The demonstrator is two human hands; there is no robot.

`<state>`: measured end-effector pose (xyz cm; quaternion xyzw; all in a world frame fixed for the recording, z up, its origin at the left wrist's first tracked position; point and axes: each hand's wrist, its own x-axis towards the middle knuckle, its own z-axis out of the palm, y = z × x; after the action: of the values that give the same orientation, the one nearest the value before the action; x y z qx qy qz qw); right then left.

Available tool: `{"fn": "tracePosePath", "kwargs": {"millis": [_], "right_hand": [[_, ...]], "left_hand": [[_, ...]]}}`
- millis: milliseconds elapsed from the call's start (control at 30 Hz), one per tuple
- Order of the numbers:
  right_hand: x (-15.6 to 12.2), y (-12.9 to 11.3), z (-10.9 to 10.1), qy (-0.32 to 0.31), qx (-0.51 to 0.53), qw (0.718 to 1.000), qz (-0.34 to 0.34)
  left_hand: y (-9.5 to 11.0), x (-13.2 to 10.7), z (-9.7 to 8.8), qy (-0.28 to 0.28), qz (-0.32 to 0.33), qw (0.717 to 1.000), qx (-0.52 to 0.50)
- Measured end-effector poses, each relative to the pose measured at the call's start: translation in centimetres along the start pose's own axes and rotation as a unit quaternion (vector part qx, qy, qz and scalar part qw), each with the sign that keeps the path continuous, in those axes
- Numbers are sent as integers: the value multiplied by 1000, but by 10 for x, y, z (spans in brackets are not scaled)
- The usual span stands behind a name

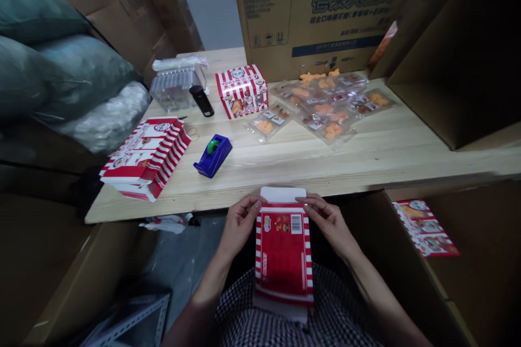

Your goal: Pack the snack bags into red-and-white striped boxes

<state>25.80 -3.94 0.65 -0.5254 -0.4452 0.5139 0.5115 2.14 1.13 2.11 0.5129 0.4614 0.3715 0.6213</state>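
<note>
A flat red-and-white striped carton [284, 260] lies over my lap, its printed back with a barcode facing up. Its white end flap [283, 194] points toward the table edge. My left hand [241, 223] pinches the carton's upper left corner by the flap. At the upper right corner, my right hand [329, 222] grips it the same way, thumb and fingers together. Beyond my hands, a blue tape dispenser [215, 158] with a green core stands on the table. To its left lies a stack of flattened striped cartons [148, 154].
A folded striped box [243, 92] stands on the wooden table [252, 168] near a black cylinder [201, 101] and clear plastic trays [175, 87]. Clear packets with orange pieces [321, 105] lie to the right. Large cardboard boxes [277, 21] rise behind; another striped carton [425, 227] lies lower right.
</note>
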Motion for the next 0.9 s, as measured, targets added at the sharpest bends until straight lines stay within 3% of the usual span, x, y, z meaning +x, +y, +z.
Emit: {"fn": "tracePosePath", "kwargs": {"millis": [167, 333, 400, 500, 633, 767, 900], "right_hand": [[-6, 15, 9, 0, 103, 991, 90], [2, 17, 15, 19, 59, 997, 43], [2, 18, 18, 48, 63, 996, 33], [1, 17, 26, 71, 170, 980, 72], [3, 5, 32, -6, 309, 938, 157], [8, -6, 30, -40, 291, 940, 173], [11, 5, 25, 12, 252, 955, 157]], "left_hand": [[-12, -5, -7, -24, 12, 999, 23], [-20, -2, -8, 3, 21, 999, 40], [-23, -2, -5, 22, 23, 999, -1], [-25, 0, 4, 39, 6, 991, -130], [-22, 5, 17, 44, -58, 964, -256], [-16, 13, 25, 55, -89, 945, -310], [-18, 18, 31, 49, -57, 950, -303]]}}
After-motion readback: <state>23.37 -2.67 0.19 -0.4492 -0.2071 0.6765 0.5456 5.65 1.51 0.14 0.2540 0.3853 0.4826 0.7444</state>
